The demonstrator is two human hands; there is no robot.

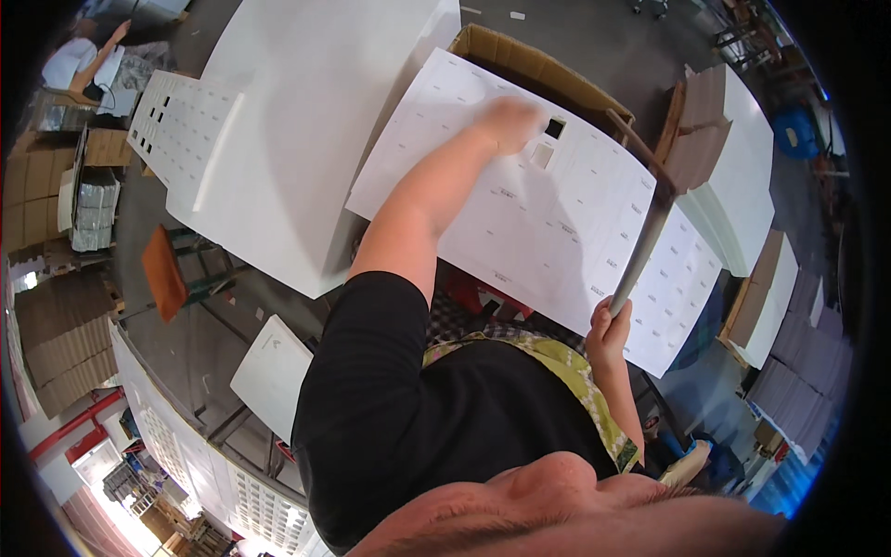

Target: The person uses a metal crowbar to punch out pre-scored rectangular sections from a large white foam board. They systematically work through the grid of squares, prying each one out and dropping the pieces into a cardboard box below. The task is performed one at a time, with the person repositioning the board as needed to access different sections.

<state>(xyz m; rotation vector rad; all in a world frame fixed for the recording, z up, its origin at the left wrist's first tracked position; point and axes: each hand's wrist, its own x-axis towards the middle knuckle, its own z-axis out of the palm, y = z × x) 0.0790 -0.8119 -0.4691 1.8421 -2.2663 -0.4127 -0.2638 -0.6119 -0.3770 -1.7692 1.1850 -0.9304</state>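
Observation:
My right hand (pixel 610 330) is wrapped round the handle of a hammer (pixel 645 232). Its long narrow head is raised above the right part of a white printed sheet (pixel 445 158). Over the far part of that sheet is my left hand (pixel 509 125), blurred by motion, so its fingers cannot be made out. Just right of this hand, the sheet has a dark rectangular opening (pixel 554 127) and a paler rectangular patch (pixel 544 155). Rows of small printed marks cover the sheet.
An open cardboard box (pixel 548 70) stands beyond the sheet. Left of it is a large white board surface (pixel 306 121) bearing another printed sheet (pixel 186 130). Stacked white boards (pixel 733 158) stand at right. An orange-topped stool (pixel 164 274) is at left; a person (pixel 79 65) sits far left.

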